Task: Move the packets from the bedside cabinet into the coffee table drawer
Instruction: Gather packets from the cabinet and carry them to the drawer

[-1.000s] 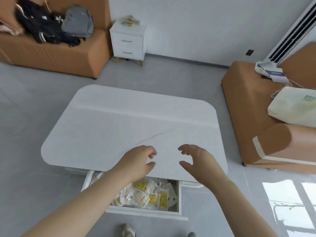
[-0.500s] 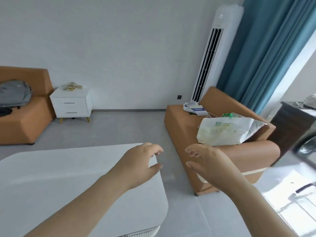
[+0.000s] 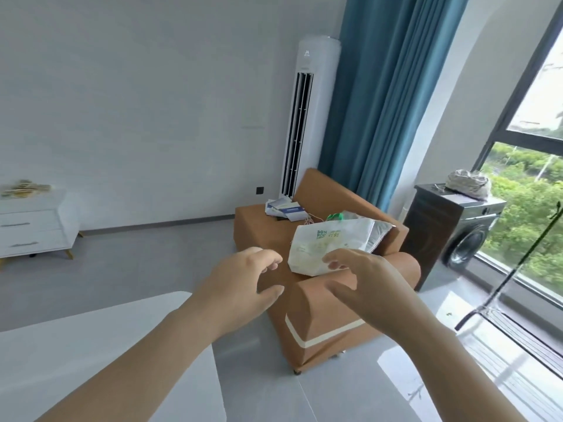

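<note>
A small heap of yellowish packets (image 3: pixel 23 187) lies on top of the white bedside cabinet (image 3: pixel 33 226) at the far left, against the wall. The white coffee table (image 3: pixel 91 354) fills the lower left; its drawer is out of view. My left hand (image 3: pixel 240 284) and my right hand (image 3: pixel 362 284) are raised side by side in mid-air at the centre, fingers curled and apart, holding nothing. Both hands are far from the cabinet.
An orange armchair (image 3: pixel 323 318) stands just beyond my hands with a white plastic bag (image 3: pixel 332 242) and papers (image 3: pixel 285 208) on it. Behind are a tall white air conditioner (image 3: pixel 307 117), teal curtains, a dark washing machine (image 3: pixel 460 236) and a drying rack (image 3: pixel 518 284) by the window.
The view has swung up and to the right, away from the open drawer full of packets. The table and cabinet slid left. Both hands kept the same empty, curled pose.
</note>
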`<state>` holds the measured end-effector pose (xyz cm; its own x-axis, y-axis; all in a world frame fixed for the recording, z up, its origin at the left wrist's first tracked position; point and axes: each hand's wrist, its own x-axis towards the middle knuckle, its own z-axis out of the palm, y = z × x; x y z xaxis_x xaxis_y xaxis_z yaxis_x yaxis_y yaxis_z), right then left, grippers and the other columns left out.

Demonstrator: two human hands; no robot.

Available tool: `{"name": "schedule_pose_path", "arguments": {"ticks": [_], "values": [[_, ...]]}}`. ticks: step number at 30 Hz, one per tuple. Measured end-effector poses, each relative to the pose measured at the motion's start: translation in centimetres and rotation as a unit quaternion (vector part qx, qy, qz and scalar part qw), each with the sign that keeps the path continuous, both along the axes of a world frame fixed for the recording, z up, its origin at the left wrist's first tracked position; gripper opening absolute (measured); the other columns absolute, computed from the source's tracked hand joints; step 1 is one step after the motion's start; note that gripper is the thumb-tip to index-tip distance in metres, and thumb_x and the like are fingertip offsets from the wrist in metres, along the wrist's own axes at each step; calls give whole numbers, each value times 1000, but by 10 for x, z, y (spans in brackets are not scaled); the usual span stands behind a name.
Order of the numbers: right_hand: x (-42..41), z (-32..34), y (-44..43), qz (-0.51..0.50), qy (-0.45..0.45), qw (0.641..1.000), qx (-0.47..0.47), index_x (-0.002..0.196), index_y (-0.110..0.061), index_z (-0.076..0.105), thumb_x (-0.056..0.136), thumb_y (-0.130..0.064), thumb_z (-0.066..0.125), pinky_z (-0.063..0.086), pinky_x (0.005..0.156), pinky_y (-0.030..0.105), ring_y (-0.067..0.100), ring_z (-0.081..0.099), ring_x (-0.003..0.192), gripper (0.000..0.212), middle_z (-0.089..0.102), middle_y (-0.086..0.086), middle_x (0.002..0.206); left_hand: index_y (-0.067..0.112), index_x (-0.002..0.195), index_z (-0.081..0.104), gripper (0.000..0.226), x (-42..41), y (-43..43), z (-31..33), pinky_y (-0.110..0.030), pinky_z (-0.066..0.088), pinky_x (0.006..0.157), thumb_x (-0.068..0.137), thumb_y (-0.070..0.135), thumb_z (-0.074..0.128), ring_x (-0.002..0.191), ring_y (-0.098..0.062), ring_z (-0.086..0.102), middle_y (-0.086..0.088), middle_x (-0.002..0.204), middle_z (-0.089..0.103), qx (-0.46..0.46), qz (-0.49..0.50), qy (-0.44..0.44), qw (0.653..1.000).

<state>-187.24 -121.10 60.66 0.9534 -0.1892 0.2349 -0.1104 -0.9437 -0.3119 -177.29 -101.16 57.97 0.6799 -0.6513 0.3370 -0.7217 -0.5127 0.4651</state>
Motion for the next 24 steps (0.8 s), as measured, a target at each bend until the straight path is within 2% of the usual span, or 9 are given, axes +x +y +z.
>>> {"name": "schedule_pose_path", "arguments": {"ticks": [9, 17, 21, 24], "values": [[103, -10, -71, 1, 1, 1000, -13, 118, -32, 59, 87, -33, 64, 48, 90, 26, 4, 54, 106, 31, 60, -17, 114, 32, 120, 53, 34, 100, -80, -6, -24, 46, 87, 87, 38, 61, 108, -1, 53, 20, 115, 54, -3, -4, -11, 1000], [243, -11, -116, 30, 30, 999, -6, 121, -35, 57, 88, -34, 62, 42, 90, 20, 1, 52, 108, 33, 58, -20, 115, 30, 128, 50, 42, 228, -123, -12, -22, 43, 94, 88, 39, 60, 114, 0, 51, 18, 123, 53, 11, 16, 13, 1000], [304, -26, -132, 53, 44, 998, -1, 119, -34, 57, 88, -35, 63, 40, 85, 16, 0, 53, 106, 32, 59, -20, 114, 30, 129, 49, 43, 279, -136, -24, -16, 39, 91, 89, 38, 59, 114, 0, 50, 17, 123, 52, 24, 39, 30, 999], [354, -35, -147, 75, 49, 996, -6, 119, -32, 58, 87, -34, 62, 44, 87, 19, 2, 56, 105, 32, 60, -19, 116, 30, 129, 48, 42, 321, -147, -33, -16, 40, 92, 89, 39, 59, 114, -1, 50, 18, 124, 52, 36, 58, 31, 997]]}}
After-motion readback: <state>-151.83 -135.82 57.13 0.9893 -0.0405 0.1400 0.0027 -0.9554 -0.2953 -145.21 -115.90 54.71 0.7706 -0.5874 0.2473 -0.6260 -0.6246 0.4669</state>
